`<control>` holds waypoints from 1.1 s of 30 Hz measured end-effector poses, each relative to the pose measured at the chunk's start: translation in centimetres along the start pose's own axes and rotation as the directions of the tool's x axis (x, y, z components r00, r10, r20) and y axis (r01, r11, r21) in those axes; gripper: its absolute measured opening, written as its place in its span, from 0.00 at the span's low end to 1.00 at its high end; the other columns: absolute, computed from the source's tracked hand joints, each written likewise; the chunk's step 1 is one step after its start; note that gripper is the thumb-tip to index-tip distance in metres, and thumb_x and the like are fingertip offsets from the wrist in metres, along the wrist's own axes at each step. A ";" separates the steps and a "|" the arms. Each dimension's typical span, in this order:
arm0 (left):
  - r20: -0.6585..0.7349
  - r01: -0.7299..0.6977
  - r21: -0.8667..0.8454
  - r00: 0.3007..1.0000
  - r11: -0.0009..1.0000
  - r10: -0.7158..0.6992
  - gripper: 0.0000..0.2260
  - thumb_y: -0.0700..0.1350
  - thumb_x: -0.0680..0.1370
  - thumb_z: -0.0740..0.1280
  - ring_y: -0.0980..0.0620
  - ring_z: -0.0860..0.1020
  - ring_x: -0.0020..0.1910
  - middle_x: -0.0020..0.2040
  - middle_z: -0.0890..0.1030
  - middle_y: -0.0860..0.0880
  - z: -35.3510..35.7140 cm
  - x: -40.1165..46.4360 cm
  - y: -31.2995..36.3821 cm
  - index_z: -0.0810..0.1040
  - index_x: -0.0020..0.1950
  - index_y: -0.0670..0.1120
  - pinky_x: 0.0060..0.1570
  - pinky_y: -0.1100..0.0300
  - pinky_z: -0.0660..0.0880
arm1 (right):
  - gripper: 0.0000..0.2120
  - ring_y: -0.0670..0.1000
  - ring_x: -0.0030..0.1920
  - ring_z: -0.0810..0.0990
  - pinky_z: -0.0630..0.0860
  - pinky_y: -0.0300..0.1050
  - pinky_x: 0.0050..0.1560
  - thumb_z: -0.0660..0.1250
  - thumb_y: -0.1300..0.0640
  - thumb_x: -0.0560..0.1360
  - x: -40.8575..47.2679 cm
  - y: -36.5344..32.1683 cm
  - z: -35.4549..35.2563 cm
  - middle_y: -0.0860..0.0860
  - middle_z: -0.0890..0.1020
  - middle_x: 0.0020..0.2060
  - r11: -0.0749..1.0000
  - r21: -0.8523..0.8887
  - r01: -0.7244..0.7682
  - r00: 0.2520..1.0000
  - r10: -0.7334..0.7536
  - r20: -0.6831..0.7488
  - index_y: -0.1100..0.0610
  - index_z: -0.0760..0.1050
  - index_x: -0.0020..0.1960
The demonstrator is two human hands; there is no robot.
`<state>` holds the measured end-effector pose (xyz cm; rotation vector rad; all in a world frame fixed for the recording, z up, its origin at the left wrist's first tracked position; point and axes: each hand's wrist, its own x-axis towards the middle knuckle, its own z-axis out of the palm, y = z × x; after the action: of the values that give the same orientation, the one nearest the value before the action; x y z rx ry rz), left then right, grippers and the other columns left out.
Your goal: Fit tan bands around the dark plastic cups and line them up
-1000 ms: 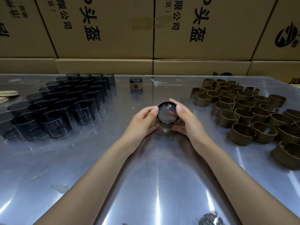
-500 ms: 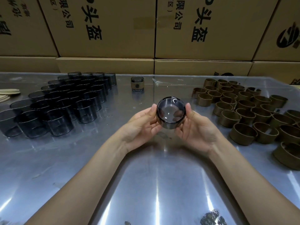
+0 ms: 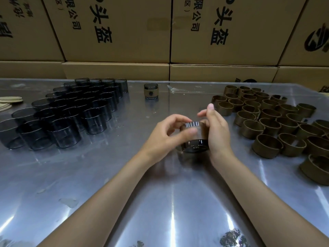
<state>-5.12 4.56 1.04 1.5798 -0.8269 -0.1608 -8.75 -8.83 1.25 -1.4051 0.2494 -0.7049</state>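
Note:
Above the middle of the metal table I hold one dark plastic cup [image 3: 195,144] with a tan band [image 3: 203,131] round it, its dark end nearest me. My left hand [image 3: 165,135] grips its left side with curled fingers and thumb. My right hand [image 3: 216,131] holds its right side, the index finger raised. Several bare dark cups [image 3: 71,111] stand in rows at the left. A crowd of loose tan bands [image 3: 270,120] lies at the right. One banded cup [image 3: 151,91] stands alone at the back centre.
The shiny metal table [image 3: 124,193] stretches toward me below my forearms. Stacked cardboard boxes [image 3: 124,32] wall off its far edge. A few pale flat discs [image 3: 8,102] lie at the far left edge.
The cup faced me with its open mouth; I have turned it so its side and tan band show, and my right index finger has lifted off.

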 end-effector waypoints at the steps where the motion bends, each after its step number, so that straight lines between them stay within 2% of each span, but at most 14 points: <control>1: 0.040 -0.009 0.080 0.999 0.997 0.006 0.21 0.56 0.66 0.76 0.59 0.77 0.53 0.51 0.79 0.54 0.0 -0.1 -0.2 0.76 0.55 0.52 0.55 0.66 0.73 | 0.19 0.43 0.30 0.69 0.67 0.40 0.35 0.56 0.48 0.82 0.1 0.1 0.0 0.42 0.70 0.23 1.000 -0.020 0.024 1.000 -0.024 -0.014 0.51 0.75 0.35; 3: 0.073 -0.039 0.233 0.997 0.972 0.023 0.28 0.50 0.64 0.80 0.59 0.75 0.59 0.56 0.76 0.58 0.2 -0.2 -0.5 0.72 0.59 0.54 0.62 0.61 0.71 | 0.19 0.43 0.31 0.70 0.69 0.40 0.36 0.56 0.47 0.82 0.3 0.3 -0.1 0.43 0.71 0.26 0.999 -0.026 0.026 0.999 -0.027 -0.027 0.51 0.74 0.36; 5: 0.039 -0.051 0.253 0.998 0.966 0.042 0.30 0.43 0.65 0.81 0.57 0.74 0.60 0.57 0.75 0.57 0.5 -0.3 -0.7 0.69 0.60 0.55 0.62 0.56 0.73 | 0.18 0.44 0.34 0.72 0.72 0.42 0.38 0.57 0.46 0.82 0.3 0.6 -0.2 0.44 0.72 0.29 1.000 -0.004 -0.004 1.000 0.004 -0.023 0.50 0.74 0.37; 8: -0.042 -0.036 0.104 0.998 0.994 0.041 0.29 0.36 0.65 0.79 0.53 0.76 0.60 0.56 0.76 0.52 0.4 -0.3 -0.6 0.68 0.56 0.56 0.55 0.54 0.78 | 0.16 0.42 0.35 0.75 0.74 0.42 0.41 0.56 0.45 0.82 0.3 0.7 0.0 0.43 0.75 0.31 0.999 0.040 -0.016 1.000 0.016 0.005 0.49 0.73 0.39; 10: -0.068 -0.040 0.018 0.997 0.999 0.041 0.28 0.33 0.66 0.78 0.52 0.76 0.60 0.57 0.76 0.49 0.3 -0.3 -0.5 0.67 0.53 0.54 0.50 0.54 0.80 | 0.15 0.44 0.39 0.77 0.76 0.45 0.44 0.55 0.44 0.82 0.2 0.8 0.2 0.44 0.77 0.35 0.996 0.084 -0.007 1.000 0.005 0.026 0.49 0.72 0.41; 13: -0.088 -0.051 -0.078 0.995 0.996 0.044 0.27 0.29 0.66 0.77 0.56 0.78 0.58 0.57 0.75 0.51 0.4 -0.1 -0.7 0.66 0.50 0.51 0.47 0.58 0.81 | 0.14 0.47 0.44 0.78 0.77 0.47 0.46 0.55 0.44 0.81 0.2 0.8 0.2 0.48 0.77 0.40 0.994 0.105 -0.013 0.999 0.009 0.046 0.49 0.71 0.43; 17: -0.136 -0.063 -0.105 0.990 0.993 0.048 0.29 0.27 0.67 0.75 0.55 0.76 0.58 0.55 0.73 0.53 0.1 0.3 -1.3 0.65 0.53 0.52 0.46 0.64 0.78 | 0.09 0.49 0.47 0.82 0.80 0.49 0.42 0.64 0.46 0.77 0.0 1.2 0.1 0.51 0.79 0.50 0.985 0.091 -0.146 0.967 0.123 0.222 0.48 0.70 0.53; 19: -0.131 -0.063 -0.027 0.990 0.998 0.059 0.30 0.27 0.68 0.74 0.55 0.75 0.58 0.56 0.71 0.52 -0.2 0.3 -1.7 0.65 0.57 0.53 0.49 0.64 0.77 | 0.13 0.51 0.53 0.81 0.81 0.48 0.48 0.68 0.54 0.76 -0.2 1.4 0.2 0.54 0.78 0.56 0.995 -0.044 -0.088 0.954 0.097 0.283 0.50 0.70 0.59; 21: -0.087 -0.071 0.127 0.993 0.989 0.083 0.28 0.29 0.68 0.74 0.52 0.73 0.60 0.57 0.70 0.50 -0.5 0.2 -1.9 0.67 0.59 0.51 0.54 0.64 0.75 | 0.15 0.54 0.58 0.78 0.79 0.48 0.56 0.69 0.61 0.75 -0.4 1.5 0.3 0.58 0.77 0.59 0.992 -0.130 -0.002 0.952 0.042 0.304 0.53 0.70 0.60; 24: -0.061 -0.101 0.319 0.990 0.942 0.127 0.21 0.36 0.68 0.77 0.55 0.74 0.58 0.56 0.72 0.48 -0.9 0.3 -1.9 0.74 0.57 0.46 0.59 0.64 0.71 | 0.17 0.54 0.58 0.77 0.79 0.43 0.53 0.69 0.67 0.74 -0.4 1.6 0.1 0.58 0.76 0.59 0.987 -0.155 0.045 0.946 0.008 0.323 0.57 0.69 0.60; 26: -0.060 -0.128 0.360 0.985 0.924 0.160 0.15 0.35 0.70 0.75 0.55 0.75 0.55 0.54 0.74 0.46 -1.1 0.6 -2.0 0.77 0.53 0.44 0.59 0.65 0.70 | 0.18 0.46 0.55 0.76 0.77 0.34 0.46 0.68 0.69 0.74 -0.4 1.8 0.2 0.55 0.74 0.59 0.984 -0.167 0.059 0.942 0.001 0.336 0.57 0.68 0.59; 29: -0.064 -0.161 0.456 0.975 0.875 0.213 0.09 0.33 0.71 0.73 0.54 0.75 0.51 0.50 0.75 0.46 -1.2 1.5 -2.5 0.80 0.48 0.43 0.55 0.68 0.69 | 0.19 0.32 0.52 0.72 0.70 0.25 0.47 0.68 0.65 0.75 -0.3 2.3 0.7 0.44 0.72 0.54 0.971 -0.216 0.104 0.950 -0.033 0.309 0.53 0.65 0.61; 31: -0.043 -0.170 0.533 0.973 0.829 0.227 0.08 0.35 0.71 0.73 0.56 0.74 0.49 0.49 0.76 0.49 -1.7 2.9 -3.1 0.81 0.48 0.43 0.52 0.70 0.69 | 0.18 0.30 0.54 0.71 0.68 0.29 0.55 0.67 0.59 0.76 -0.1 2.9 0.9 0.38 0.70 0.54 0.962 -0.246 0.122 0.962 -0.054 0.266 0.49 0.63 0.61; 33: -0.010 -0.156 0.623 0.978 0.767 0.208 0.08 0.39 0.72 0.74 0.55 0.75 0.49 0.48 0.75 0.52 -2.7 5.2 -3.8 0.81 0.50 0.43 0.52 0.64 0.71 | 0.17 0.32 0.56 0.69 0.65 0.31 0.57 0.65 0.56 0.77 0.1 3.4 0.8 0.34 0.68 0.55 0.943 -0.301 0.142 0.971 -0.074 0.227 0.45 0.62 0.61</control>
<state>1.70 3.52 -0.05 2.0894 -1.0293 0.3569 -7.20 -8.20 -1.79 -1.8000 0.1184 -0.6157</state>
